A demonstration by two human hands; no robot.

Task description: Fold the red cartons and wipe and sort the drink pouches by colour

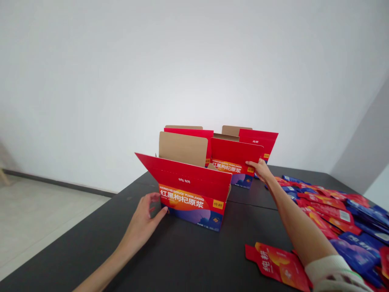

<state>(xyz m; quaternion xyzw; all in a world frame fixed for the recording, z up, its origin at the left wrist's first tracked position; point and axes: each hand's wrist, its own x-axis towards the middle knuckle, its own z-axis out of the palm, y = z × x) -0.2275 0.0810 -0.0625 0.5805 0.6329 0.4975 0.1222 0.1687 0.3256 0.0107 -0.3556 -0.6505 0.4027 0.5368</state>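
A red carton with open flaps point(191, 194) stands on the dark table point(188, 259) nearest to me. My left hand point(144, 219) touches its lower left corner, fingers spread against the side. Behind it stands a second open red carton point(234, 162); my right hand point(261, 170) reaches out and holds its right front edge. Two more open red cartons point(258, 140) stand farther back, partly hidden by the front ones.
Several red and blue flat pouches point(334, 211) lie heaped along the table's right side. One red pouch point(278, 263) lies near my right forearm. A white wall rises behind the table, and pale floor lies to the left.
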